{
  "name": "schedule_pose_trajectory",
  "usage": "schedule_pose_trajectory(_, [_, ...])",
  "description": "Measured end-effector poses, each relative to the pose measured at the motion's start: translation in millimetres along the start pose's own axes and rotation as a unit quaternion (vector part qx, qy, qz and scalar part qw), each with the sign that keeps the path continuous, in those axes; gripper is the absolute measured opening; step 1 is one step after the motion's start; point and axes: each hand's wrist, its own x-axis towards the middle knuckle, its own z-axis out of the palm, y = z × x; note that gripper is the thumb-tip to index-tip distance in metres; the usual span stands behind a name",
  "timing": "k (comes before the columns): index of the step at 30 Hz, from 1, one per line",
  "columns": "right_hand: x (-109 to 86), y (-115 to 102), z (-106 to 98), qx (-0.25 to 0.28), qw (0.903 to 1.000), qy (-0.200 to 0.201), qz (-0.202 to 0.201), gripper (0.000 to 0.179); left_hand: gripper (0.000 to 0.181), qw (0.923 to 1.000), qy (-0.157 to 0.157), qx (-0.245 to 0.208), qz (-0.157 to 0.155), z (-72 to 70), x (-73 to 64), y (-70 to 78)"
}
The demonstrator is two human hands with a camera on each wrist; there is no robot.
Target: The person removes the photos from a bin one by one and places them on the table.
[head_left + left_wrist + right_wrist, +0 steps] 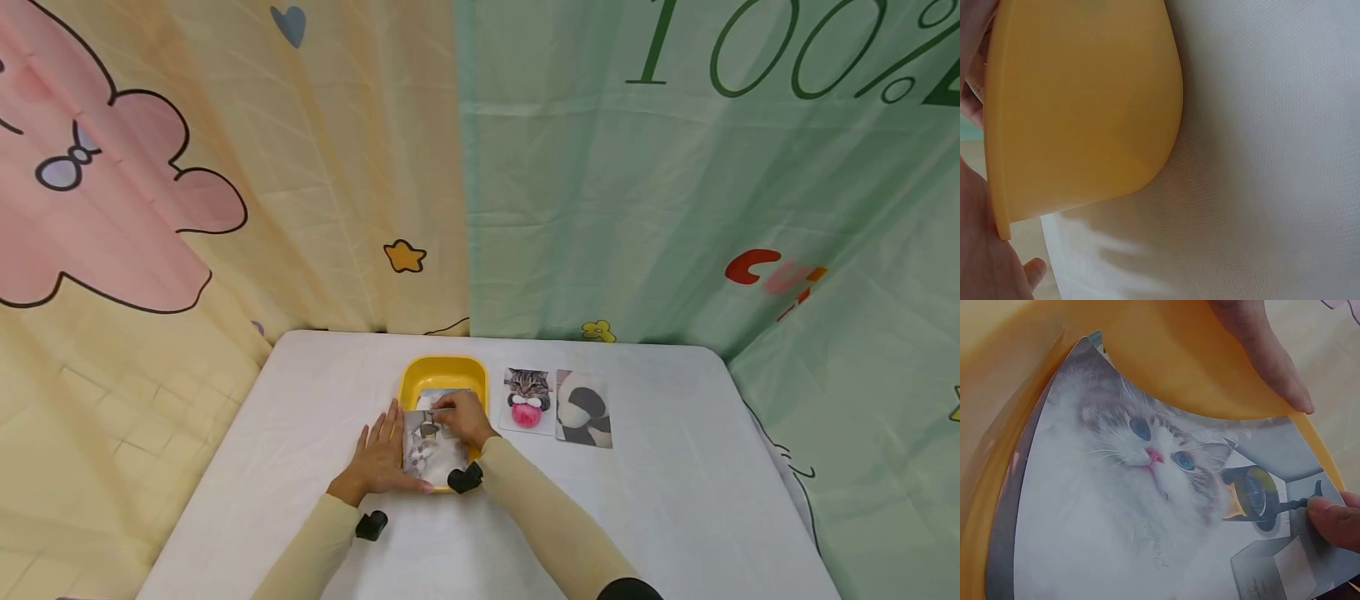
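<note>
A yellow plastic basin (446,361) stands on the white-covered table. My left hand (381,457) lies along its left rim with the fingers spread and fairly straight; the left wrist view shows the palm against the basin's edge (999,156). Over the basin, my right hand (467,419) pinches the edge of a glossy picture card (1116,506) showing a white, blue-eyed cat and an hourglass-like object. Bent into a curve, the card has its near corners close to the basin wall. Behind it in the head view, another picture card (426,399) shows partly inside the basin.
Right of the basin, a card with a tabby cat and pink ball (528,400) lies beside a panda-like black-and-white card (583,408) on the table (675,483). Patterned curtains (600,208) hang behind and at the sides.
</note>
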Motion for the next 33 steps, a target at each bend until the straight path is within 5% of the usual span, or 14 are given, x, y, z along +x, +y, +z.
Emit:
schedule_pose_trajectory(16, [-3.0, 1, -2, 0.011, 0.9971, 0.041, -0.064, 0.011, 0.144, 1.0, 0.002, 0.004, -0.003, 0.5, 1.3, -0.3])
schedule_pose_trajectory(33, [-9.5, 5, -19, 0.011, 0.9994, -0.001, -0.033, 0.016, 0.146, 0.9998, -0.012, -0.005, -0.012, 0.7, 0.3, -1.1])
